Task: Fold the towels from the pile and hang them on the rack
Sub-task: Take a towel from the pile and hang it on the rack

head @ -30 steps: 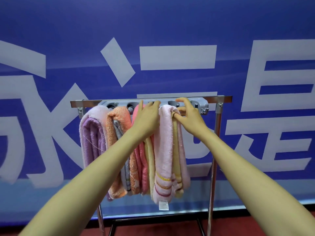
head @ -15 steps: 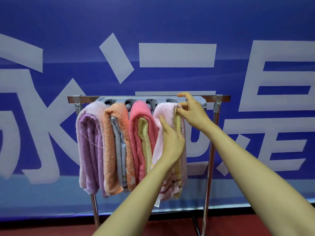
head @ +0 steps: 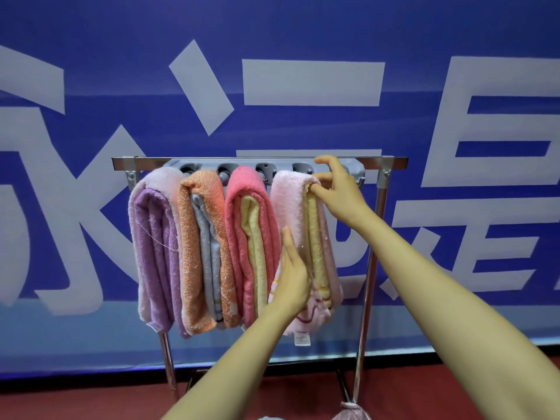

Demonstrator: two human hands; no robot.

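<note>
Rack (head: 368, 283) stands on red floor (head: 91, 400) before blue banner (head: 272, 28).

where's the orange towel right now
In the head view the orange towel hangs second from the left on the rack, between the lilac towel and the coral-pink towel.

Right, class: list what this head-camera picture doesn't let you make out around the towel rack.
Head view:
- Towel pile: out of frame; only a pink scrap shows at the bottom edge.
- Label on the pale pink towel: too small to read.
- Rack bars: hidden under the towels.
- Rack feet: cut off by the bottom edge.
</note>
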